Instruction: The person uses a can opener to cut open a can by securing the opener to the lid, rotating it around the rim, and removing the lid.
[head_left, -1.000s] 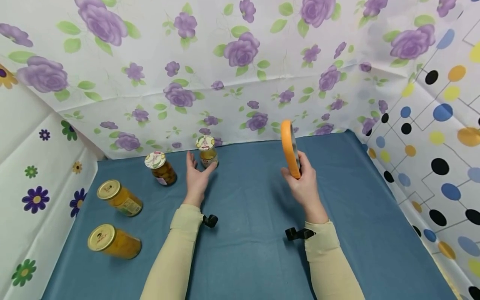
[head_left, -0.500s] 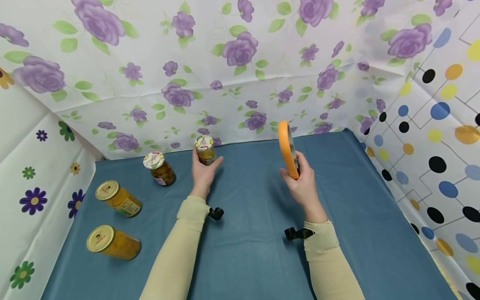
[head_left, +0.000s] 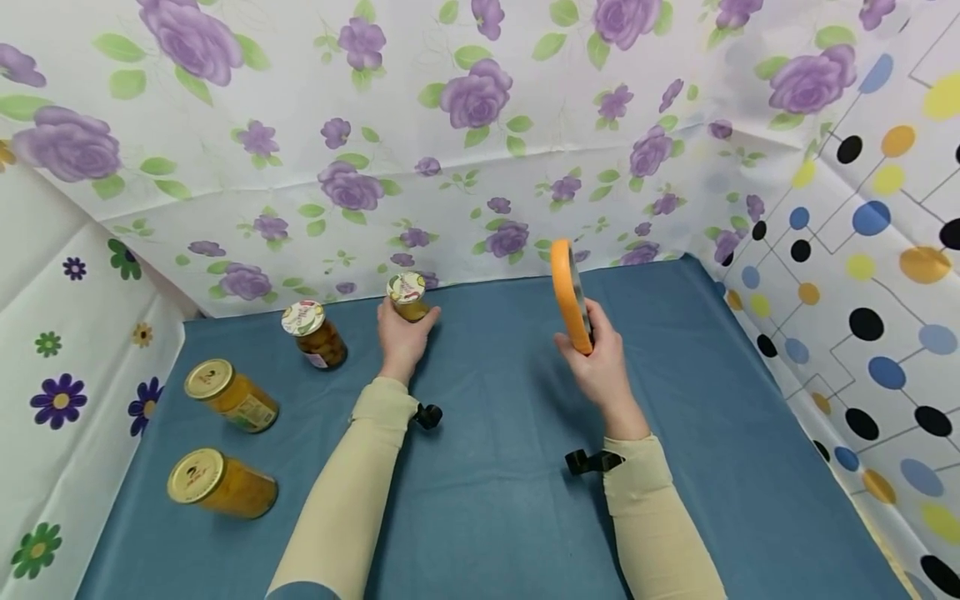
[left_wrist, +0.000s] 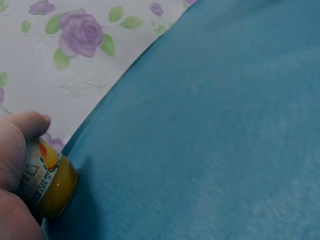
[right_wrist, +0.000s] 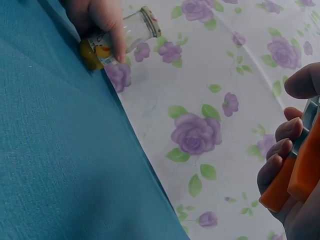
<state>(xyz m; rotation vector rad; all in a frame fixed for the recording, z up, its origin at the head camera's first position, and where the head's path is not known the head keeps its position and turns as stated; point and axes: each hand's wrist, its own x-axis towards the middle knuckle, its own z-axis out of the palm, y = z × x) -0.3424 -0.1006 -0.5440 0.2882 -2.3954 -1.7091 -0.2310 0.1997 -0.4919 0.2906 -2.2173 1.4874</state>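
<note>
At the back of the table my left hand (head_left: 401, 342) grips a small glass jar (head_left: 411, 311) with a patterned lid. Thumb and fingers lie around its sides. In the left wrist view, yellow contents and a fruit label show on the jar (left_wrist: 59, 192); the right wrist view shows clear glass under its lid. Whether its base touches the cloth is hard to tell. My right hand (head_left: 606, 375) holds an orange ring-shaped object (head_left: 564, 292) with a grey inside, upright above the table. Its exact kind is unclear; orange and grey parts of this object (right_wrist: 281, 184) show in the right wrist view.
Left of my left hand stands a darker jar (head_left: 321, 342) with a floral lid. Two larger jars with gold lids, the upper jar (head_left: 243, 404) and the lower jar (head_left: 238, 490), stand farther left. Blue cloth (head_left: 480, 500) covers the table; a flowered sheet (head_left: 450, 200) hangs behind.
My left hand has moved from beside the small jar to around it and now grips it. The right hand keeps its hold on the orange ring-shaped object, nearly still.
</note>
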